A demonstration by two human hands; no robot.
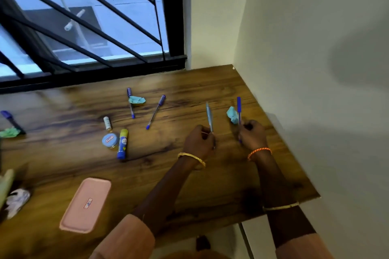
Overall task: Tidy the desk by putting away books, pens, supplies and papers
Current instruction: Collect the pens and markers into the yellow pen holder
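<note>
Pink sleeves frame both forearms over the wooden desk. Left hand pinches a light blue pen upright between closed fingers; right hand grips a blue pen upright, a crumpled blue paper just beyond its fingertips.

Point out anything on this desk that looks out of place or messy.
Crumpled blue paper lies by the right hand; another wad rests on a pen; a green one sits far left. Two more pens lie scattered, askew. Nothing looks spilled.
</note>
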